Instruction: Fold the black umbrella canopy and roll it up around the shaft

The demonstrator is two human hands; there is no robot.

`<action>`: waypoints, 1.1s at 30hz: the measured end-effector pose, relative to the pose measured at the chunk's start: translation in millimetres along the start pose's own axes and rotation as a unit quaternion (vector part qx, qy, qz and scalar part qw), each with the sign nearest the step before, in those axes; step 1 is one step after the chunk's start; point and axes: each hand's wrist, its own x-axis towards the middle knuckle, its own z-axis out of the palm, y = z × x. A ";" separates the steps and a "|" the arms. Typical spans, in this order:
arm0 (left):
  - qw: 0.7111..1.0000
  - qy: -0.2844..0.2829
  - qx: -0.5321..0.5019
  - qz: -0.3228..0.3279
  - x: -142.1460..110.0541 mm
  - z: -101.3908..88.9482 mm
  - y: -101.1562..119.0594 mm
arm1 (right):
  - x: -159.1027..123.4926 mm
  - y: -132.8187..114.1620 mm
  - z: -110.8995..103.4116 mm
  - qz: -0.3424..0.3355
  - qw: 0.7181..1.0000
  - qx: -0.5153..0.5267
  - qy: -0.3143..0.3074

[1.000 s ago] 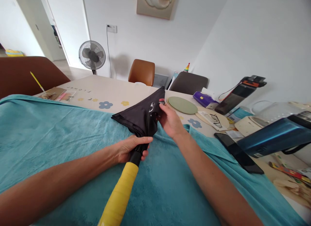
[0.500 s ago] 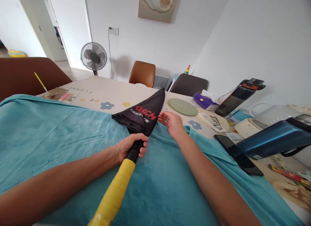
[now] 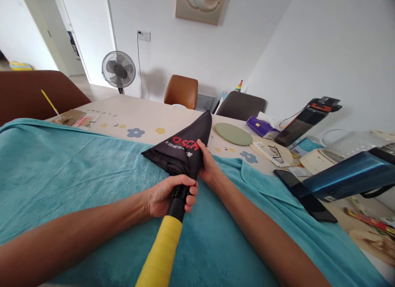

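A folded black umbrella (image 3: 173, 151) with red and white lettering points away from me, its yellow-wrapped handle (image 3: 162, 250) toward my body. My left hand (image 3: 174, 194) is wrapped round the shaft, just below the gathered canopy and above the yellow wrap. On the canopy's right side, my right hand (image 3: 208, 165) grips the fabric, thumb on top over the end of the lettering; its other fingers are hidden beneath. A teal cloth (image 3: 92, 172) lies under the umbrella and both forearms.
To the right lie a dark phone (image 3: 304, 196), a large blue bottle (image 3: 348, 174), a dark bottle (image 3: 299, 122), a purple tissue pack (image 3: 261, 126), and a green oval mat (image 3: 233, 133). A fan (image 3: 119, 69) and a brown chair (image 3: 181, 91) stand beyond the table.
My right hand has moved in from beside the canopy and closed on its right side. The handle has swung a little to the right, with my left hand still round the shaft.
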 end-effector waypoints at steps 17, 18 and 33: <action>0.973 0.175 0.133 0.070 6.5 8.5 -9.7 | 7.4 -6.4 -4.7 -0.146 0.935 -0.147 0.288; 0.970 0.180 0.141 0.083 7.3 8.2 -9.7 | 6.6 -6.8 -4.4 -0.156 0.930 -0.161 0.293; 0.951 0.215 0.214 0.052 4.1 11.2 -14.9 | 5.2 0.8 -5.1 -0.122 0.931 -0.265 0.219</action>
